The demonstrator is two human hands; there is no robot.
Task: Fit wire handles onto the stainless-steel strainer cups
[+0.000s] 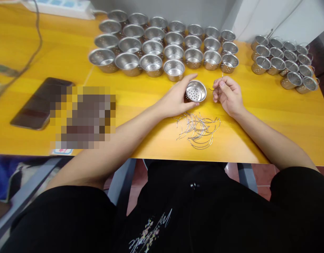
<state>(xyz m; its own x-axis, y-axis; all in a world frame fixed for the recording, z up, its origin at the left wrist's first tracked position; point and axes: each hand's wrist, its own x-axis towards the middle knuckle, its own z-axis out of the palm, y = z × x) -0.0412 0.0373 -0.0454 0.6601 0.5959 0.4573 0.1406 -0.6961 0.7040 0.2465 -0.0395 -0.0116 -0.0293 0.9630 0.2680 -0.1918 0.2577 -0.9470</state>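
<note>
My left hand [176,96] is wrapped round a small perforated metal cup [196,91], thumb on the near side and fingers on the far side. The cup's open mouth faces up toward me, showing the holes in its bottom. To the right of it, my right hand [228,95] pinches a thin curved wire handle [222,75], whose ends stick out past the fingers. The wire and the cup are apart. Just in front of both hands lies a loose pile of similar curved wire handles [200,130] on the yellow table [151,137].
Rows of perforated metal cups [153,65] stand along the back. At the right is a smaller group of cups [291,80], some with wire handles fitted. A dark phone [42,103], a blurred-out patch, a cable [40,35] and a white power strip [64,8] lie at the left.
</note>
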